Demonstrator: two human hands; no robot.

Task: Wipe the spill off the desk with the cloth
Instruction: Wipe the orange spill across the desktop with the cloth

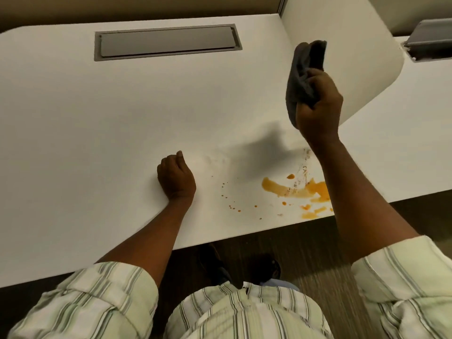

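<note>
**Grey cloth held aloft, spill unwiped**

Grey cloth [304, 77] hung bunched from the right hand [318, 106], fingers clamped round its middle, above the desk [97, 118]. It looked soft, light and floppy, so a wadded grip suited it. Orange spill [296, 189] lay below the wrist; left hand [176, 177] rested curled, empty.

My one camera sits on my head, looking forward and steeply down over my shirt [244, 314] onto the desk [97, 118]. It is close and wide-angled, taking in the desk's near edge and the floor [305, 245] beneath.
</note>
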